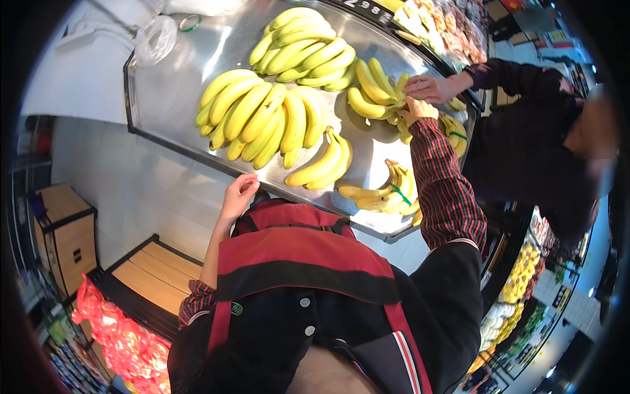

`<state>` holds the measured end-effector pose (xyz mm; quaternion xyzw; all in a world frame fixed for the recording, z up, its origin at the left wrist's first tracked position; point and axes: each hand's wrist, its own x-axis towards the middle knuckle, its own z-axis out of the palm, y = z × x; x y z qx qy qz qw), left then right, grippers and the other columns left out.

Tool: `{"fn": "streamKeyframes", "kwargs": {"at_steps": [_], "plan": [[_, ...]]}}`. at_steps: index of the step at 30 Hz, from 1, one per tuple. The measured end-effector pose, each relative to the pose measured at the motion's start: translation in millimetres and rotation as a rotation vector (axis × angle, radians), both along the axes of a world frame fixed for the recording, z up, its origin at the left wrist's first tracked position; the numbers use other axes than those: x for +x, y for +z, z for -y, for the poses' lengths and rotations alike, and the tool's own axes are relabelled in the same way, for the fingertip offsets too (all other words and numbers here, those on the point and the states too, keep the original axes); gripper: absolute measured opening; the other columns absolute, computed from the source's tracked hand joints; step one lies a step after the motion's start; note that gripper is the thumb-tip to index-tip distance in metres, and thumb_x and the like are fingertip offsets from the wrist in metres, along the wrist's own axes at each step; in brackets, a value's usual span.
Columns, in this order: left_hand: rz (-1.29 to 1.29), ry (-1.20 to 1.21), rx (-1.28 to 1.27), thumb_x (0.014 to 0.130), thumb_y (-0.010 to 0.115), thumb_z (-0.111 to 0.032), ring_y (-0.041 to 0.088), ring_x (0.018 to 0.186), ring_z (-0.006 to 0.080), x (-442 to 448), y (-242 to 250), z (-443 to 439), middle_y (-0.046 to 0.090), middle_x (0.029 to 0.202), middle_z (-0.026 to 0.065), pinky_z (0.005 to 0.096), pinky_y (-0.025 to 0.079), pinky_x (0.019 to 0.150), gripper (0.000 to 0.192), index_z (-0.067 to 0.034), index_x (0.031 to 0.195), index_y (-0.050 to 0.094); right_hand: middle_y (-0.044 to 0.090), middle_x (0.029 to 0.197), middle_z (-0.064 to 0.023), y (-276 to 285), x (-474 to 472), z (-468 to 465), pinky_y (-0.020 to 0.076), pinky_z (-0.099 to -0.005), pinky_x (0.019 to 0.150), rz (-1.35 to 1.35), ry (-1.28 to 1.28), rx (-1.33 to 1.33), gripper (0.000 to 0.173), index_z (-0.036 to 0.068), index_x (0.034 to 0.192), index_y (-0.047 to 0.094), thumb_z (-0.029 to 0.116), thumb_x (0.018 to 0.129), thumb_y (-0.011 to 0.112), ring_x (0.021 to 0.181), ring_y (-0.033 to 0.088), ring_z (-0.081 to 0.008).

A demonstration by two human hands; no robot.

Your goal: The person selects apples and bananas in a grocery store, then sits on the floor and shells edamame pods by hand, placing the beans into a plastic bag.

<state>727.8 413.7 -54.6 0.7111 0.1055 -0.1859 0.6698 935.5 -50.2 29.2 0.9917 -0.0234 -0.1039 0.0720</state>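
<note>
Bunches of yellow bananas (pixel 261 113) lie on a shiny metal display table (pixel 167 98). At the right, my right hand (pixel 418 109) is at the stem end of a banana bunch (pixel 375 86), its fingers partly hidden, so its grip cannot be told. Another person's hand (pixel 427 88) is at the same bunch, close beside mine. My left hand (pixel 241 194) is at the table's near edge with bent fingers and holds nothing. A small bunch (pixel 322 165) lies between my hands. Nearer to me is a bunch with green tape (pixel 393 192).
A person in dark clothing (pixel 526 143) stands at the table's right end. A clear tape roll (pixel 156 40) and a green tape roll (pixel 190 22) lie at the far left corner. A slatted wooden stand (pixel 157 271) and red bags (pixel 123 340) are at the lower left.
</note>
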Motion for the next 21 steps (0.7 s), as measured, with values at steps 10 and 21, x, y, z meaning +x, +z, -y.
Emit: {"fn": "streamKeyframes", "kwargs": {"at_steps": [10,21], "plan": [[0.022,-0.144,0.029,0.087,0.063,-0.012,0.058,0.089,0.0102,18,7,16,0.064,0.098,0.0069,0.0238,0.046,0.08,0.03,0.001,0.114,0.057,0.065,0.102,-0.0017,-10,-40,-16,0.05,-0.0372,0.076,0.147,0.01,0.136,0.04,0.02,0.112,0.058,0.034,0.075,0.068,0.092,0.063,-0.024],[0.017,-0.258,0.067,0.087,0.063,-0.011,0.06,0.088,0.0116,16,6,20,0.064,0.101,0.0088,0.0254,0.047,0.08,0.029,0.001,0.114,0.057,0.066,0.081,-0.0096,-14,-212,-133,0.0512,-0.0372,0.067,0.196,-0.034,0.902,0.027,0.01,0.1,0.063,0.026,0.079,0.068,0.073,0.064,-0.0269]]}}
